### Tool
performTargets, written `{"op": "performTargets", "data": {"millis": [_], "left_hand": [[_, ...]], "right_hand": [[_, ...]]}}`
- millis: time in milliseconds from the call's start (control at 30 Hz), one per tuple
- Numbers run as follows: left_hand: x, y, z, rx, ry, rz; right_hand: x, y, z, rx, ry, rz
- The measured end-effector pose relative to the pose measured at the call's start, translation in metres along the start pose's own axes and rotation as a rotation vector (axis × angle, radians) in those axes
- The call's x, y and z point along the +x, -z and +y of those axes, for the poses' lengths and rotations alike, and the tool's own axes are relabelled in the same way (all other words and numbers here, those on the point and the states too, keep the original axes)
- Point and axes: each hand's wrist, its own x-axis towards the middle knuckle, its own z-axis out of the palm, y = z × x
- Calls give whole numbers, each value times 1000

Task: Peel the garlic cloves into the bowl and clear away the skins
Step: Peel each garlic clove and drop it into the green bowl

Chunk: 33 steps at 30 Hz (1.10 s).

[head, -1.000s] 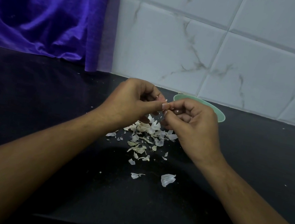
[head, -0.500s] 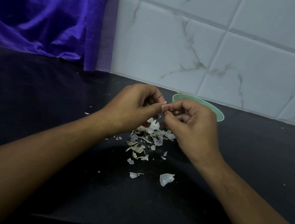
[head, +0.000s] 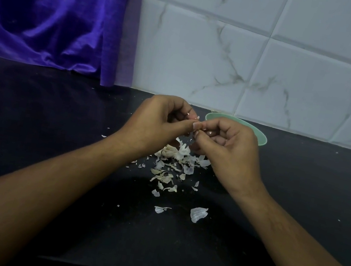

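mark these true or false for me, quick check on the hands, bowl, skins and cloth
1. The left hand and right hand are curled, fingertips meeting on a small, mostly hidden garlic clove. True.
2. The bowl sits nearer the camera than the hands. False: the green bowl is behind the right hand, by the tiled wall.
3. Garlic skins lie scattered on the dark counter below the hands. True.
4. The cloth hangs on the right side. False: the purple cloth hangs at the left, beside the tiled wall.
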Motion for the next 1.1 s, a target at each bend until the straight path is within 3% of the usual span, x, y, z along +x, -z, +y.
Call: {"op": "performTargets", "data": {"millis": [533, 1100], "left_hand": [[-1, 3, 5, -150, 46, -113], [-2, -2, 5, -339, 110, -63]], "right_hand": [[2, 4, -6, 213, -142, -106], [-1, -5, -11, 451, -294, -49]]}}
